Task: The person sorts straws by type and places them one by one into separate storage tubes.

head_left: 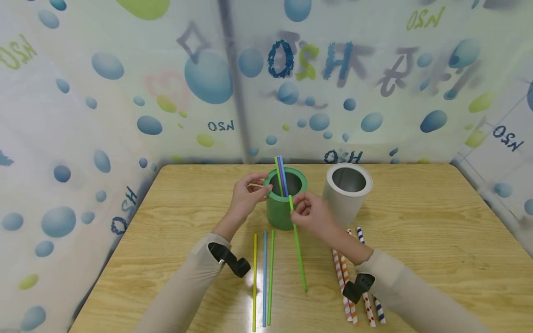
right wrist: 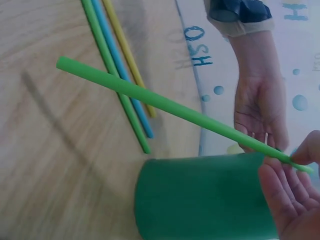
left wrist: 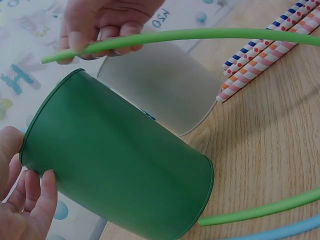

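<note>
My right hand (head_left: pixel 316 215) pinches a green drinking straw (head_left: pixel 299 249) near its upper end. The straw slants down toward me, with its top beside the near rim of a green canister (head_left: pixel 279 215). My left hand (head_left: pixel 244 198) holds that canister's left side at the rim, thumb toward me. Several green, purple and blue straws (head_left: pixel 281 173) stand inside it, leaning back. In the left wrist view, the held straw (left wrist: pixel 200 34) passes above the canister's side (left wrist: pixel 120 160). The right wrist view has its free lower end (right wrist: pixel 65 64) over the table.
To the right stands a white canister (head_left: pixel 339 203). A yellow straw (head_left: pixel 255 282), a blue straw (head_left: pixel 264 277) and another green straw (head_left: pixel 271 277) lie in front of the green canister. Several striped and dotted straws (head_left: pixel 346 296) lie partly under my right forearm. A patterned curtain (head_left: pixel 200 143) hangs behind the table.
</note>
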`<state>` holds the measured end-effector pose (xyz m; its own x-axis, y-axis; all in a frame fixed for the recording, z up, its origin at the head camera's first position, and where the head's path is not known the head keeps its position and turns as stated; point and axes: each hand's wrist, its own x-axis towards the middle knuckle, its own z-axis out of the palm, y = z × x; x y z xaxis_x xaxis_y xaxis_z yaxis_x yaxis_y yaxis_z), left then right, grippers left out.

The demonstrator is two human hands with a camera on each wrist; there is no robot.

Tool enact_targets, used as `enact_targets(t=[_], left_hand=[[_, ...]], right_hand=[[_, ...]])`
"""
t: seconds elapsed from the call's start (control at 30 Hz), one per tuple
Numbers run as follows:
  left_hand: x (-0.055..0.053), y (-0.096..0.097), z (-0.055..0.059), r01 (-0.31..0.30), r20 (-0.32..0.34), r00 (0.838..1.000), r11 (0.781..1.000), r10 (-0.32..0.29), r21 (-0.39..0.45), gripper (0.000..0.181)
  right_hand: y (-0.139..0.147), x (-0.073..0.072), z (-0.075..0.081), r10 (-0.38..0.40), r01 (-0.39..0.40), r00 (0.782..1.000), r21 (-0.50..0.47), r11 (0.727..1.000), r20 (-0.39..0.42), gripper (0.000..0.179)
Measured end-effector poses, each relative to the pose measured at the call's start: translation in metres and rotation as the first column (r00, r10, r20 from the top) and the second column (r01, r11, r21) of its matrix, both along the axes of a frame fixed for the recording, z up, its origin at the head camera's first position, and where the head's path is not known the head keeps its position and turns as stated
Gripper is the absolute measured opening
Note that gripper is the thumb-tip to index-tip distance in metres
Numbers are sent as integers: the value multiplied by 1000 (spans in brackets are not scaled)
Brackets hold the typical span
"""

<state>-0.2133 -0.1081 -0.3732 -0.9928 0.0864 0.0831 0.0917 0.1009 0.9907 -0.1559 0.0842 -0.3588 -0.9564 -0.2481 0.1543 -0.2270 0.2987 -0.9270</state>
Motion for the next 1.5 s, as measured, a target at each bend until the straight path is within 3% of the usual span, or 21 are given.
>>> enact_targets(t=[0.3, 0.53, 0.7, 0.8, 1.1, 1.33, 1.5], left_hand=[[0, 0, 3, 6, 27, 1000, 1000, -5, -3, 34], [15, 3, 27, 27, 38, 999, 1000, -26, -12, 34], [17, 3, 28, 29, 31, 999, 999, -29, -12, 34], [16, 3, 28, 28, 32, 999, 999, -28, -15, 34], [0, -1, 4, 20, 30, 999, 1000, -20, 7, 35], [0, 0, 2, -9, 9, 1000, 1000, 10, -8, 31], [0, 0, 1, -7, 8, 1000, 1000, 7, -6, 30]], right_hand=[[11, -19, 26, -66, 69, 994, 29, 997, -92, 18], [16, -39, 49, -74, 77, 992, 21, 997, -98, 22], [15, -52, 63, -75, 76, 990, 3, 997, -122, 21], [13, -62, 71, -85, 86, 988, 0, 996, -130, 22], [9, -85, 100, -113, 112, 976, -19, 994, -184, 22], [3, -95, 123, -150, 144, 970, -45, 989, -192, 22], [-2, -100, 131, -166, 158, 966, -53, 986, -198, 21]])
